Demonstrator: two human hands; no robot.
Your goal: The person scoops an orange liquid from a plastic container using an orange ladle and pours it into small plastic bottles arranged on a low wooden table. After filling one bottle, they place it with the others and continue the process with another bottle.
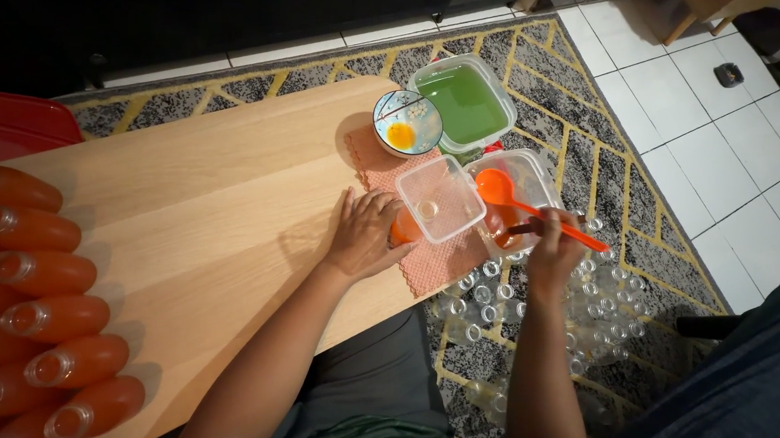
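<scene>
Hands work at the right end of a low wooden table (202,198), seen from the head camera. The left hand (364,235) lies flat, fingers spread and curled a little round a bottle of orange liquid (403,229) that stands on a reddish mesh mat (437,258) near the table's front edge. A clear square funnel-like container (441,198) sits on top of that bottle. The right hand (555,252) is closed round the handle of an orange ladle (522,203), whose bowl hangs over a clear tub (523,178) just beyond the table's right edge. Behind these stand a blue bowl with yellow contents (407,123) at the table's far corner and a tub of green liquid (462,102) touching it on the patterned rug (593,150).

Empty clear bottles (538,300) crowd the rug under and beside the right forearm, leaving little free floor there. Filled orange bottles (37,315) lie in rows along the table's left edge, beside a red lid (8,123). The wide middle of the tabletop between them and the left hand is bare wood. White floor tiles (727,167) lie past the rug at right.
</scene>
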